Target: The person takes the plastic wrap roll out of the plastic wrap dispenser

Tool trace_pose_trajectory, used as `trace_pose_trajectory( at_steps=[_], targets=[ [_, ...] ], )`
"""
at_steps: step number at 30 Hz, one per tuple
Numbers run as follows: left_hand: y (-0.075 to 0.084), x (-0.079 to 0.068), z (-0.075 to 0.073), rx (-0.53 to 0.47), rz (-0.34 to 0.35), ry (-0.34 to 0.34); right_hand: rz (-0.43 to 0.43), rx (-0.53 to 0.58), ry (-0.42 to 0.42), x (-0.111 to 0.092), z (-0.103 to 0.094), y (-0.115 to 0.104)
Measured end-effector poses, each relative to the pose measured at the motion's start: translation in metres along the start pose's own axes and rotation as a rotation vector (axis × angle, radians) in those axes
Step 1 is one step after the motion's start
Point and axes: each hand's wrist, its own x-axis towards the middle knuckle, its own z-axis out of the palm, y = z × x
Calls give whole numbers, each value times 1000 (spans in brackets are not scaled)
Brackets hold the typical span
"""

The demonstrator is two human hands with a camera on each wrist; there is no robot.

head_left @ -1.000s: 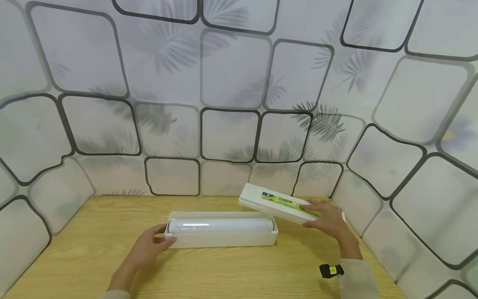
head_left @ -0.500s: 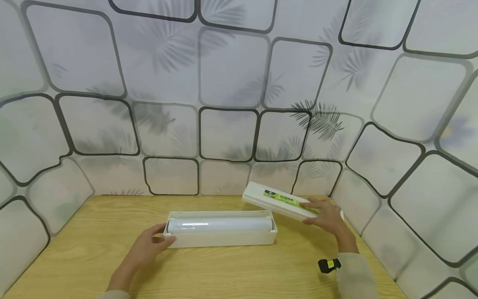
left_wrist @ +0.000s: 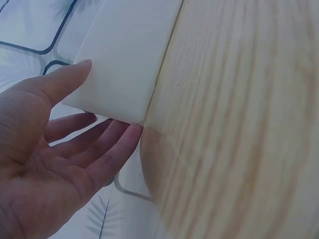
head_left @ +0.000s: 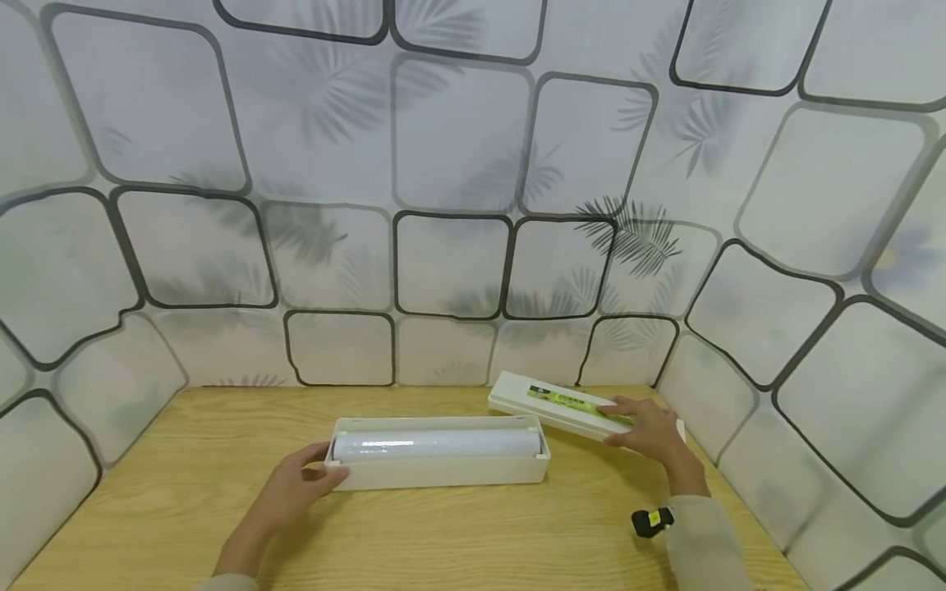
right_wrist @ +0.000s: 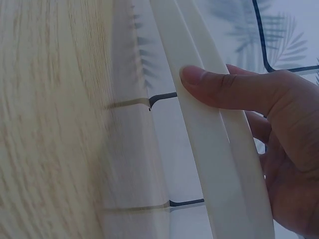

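Note:
A long white cling film box (head_left: 443, 474) stands uncovered on the table, a roll of cling film (head_left: 443, 444) lying inside it. My left hand (head_left: 291, 486) holds the box's left end, the thumb on the front wall and the fingers at the end wall; the left wrist view shows this hand (left_wrist: 65, 144) close up against the corner. To the right, my right hand (head_left: 649, 431) grips the white box lid (head_left: 517, 396), which carries a green label and slants behind the box's right end. In the right wrist view the thumb presses the lid's side (right_wrist: 214, 144), fingers mostly hidden behind.
The wood-grain table (head_left: 414, 542) runs back to a patterned wall covering (head_left: 451, 263), which also rises along both sides. A small black device with a yellow patch (head_left: 652, 522) sits at the right wrist by the sleeve.
The lid in my right hand has shifted slightly right and come down closer to the table. My left hand and the box have stayed in place.

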Motion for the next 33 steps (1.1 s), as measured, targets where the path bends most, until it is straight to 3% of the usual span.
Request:
trace_pose_trajectory(
  at_steps=[10, 20, 28, 33],
  targets=[
    [3, -3, 1, 4, -5, -4, 10, -93, -10, -1, 2, 12],
    [3, -2, 0, 9, 7, 2, 50, -105, -86, -2, 3, 24],
    [3, -2, 0, 23, -8, 11, 43, -224, -143, 1, 7, 28],
    [5, -4, 0, 18, -6, 11, 61, -224, -153, 2, 11, 29]
  ],
)
